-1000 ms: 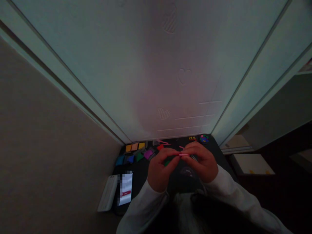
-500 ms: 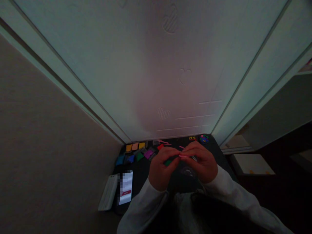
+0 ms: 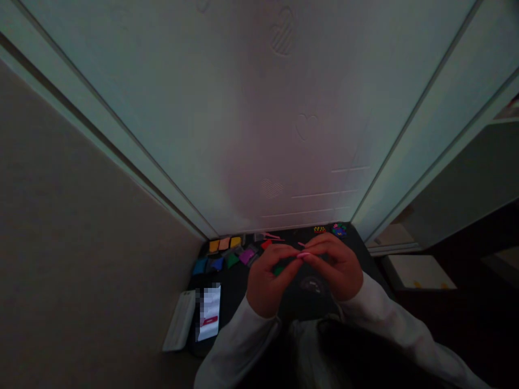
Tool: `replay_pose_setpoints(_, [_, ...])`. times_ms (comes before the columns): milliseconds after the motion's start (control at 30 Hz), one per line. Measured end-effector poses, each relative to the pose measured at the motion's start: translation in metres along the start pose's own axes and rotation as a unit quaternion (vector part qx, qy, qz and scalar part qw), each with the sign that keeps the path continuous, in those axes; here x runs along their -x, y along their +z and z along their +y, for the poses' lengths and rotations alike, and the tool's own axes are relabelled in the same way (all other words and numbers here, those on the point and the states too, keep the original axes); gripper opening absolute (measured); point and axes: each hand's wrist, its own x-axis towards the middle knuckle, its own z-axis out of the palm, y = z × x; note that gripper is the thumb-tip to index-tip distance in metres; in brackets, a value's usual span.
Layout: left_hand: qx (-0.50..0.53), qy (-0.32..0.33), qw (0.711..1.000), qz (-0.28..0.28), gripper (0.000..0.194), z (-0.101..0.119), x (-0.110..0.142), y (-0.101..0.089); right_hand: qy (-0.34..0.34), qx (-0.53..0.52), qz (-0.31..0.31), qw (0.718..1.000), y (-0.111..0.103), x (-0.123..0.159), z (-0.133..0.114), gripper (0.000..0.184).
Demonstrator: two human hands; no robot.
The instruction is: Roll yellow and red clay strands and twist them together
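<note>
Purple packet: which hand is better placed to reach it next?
Left, probably: the left hand is close beside the purple packet, while the right hand is farther off. Both pinch the pink piece, so the left would need to let go first.

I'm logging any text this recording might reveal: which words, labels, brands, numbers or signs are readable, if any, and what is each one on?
No text is readable.
Phone screen: marks on its red bar are too small and blurred; part of the screen is pixelated.
Coloured packets: no lettering can be made out.
White panel: hearts and lines, no lettering visible.
</note>
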Motion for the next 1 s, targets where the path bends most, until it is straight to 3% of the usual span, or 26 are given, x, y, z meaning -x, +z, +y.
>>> replay_pose_setpoints(167, [0.079,-0.086,0.993,0.017,0.012,0.000,-0.001,0.002,0.025,-0.012,-0.001,1.000,0.002,0.000,0.005,0.014])
replay_pose_setpoints(300, [0.194,-0.180,0.963,0.051,0.015,-0.007,-0.003,0.004,0.050,-0.029,-0.004,0.998,0.000,-0.002,0.006,0.016])
replay_pose_setpoints(533, [0.272,-0.236,0.931,0.057,0.019,-0.021,-0.002,0.014,0.130,-0.049,-0.026,0.990,0.004,-0.001,0.005,0.018])
replay_pose_setpoints(700, [0.241,-0.190,0.952,0.010,0.028,-0.013,-0.001,0.011,0.182,-0.052,-0.043,0.981,0.004,0.001,0.006,0.019])
replay_pose_setpoints(833, [0.081,-0.093,0.992,-0.029,0.037,-0.004,-0.003,0.001,0.202,-0.081,-0.060,0.974,0.002,0.000,0.006,0.019])
replay_pose_setpoints(1000, [-0.047,0.004,0.998,-0.030,0.029,-0.002,-0.004,-0.006,0.206,-0.091,-0.074,0.972,0.001,0.000,0.004,0.020])
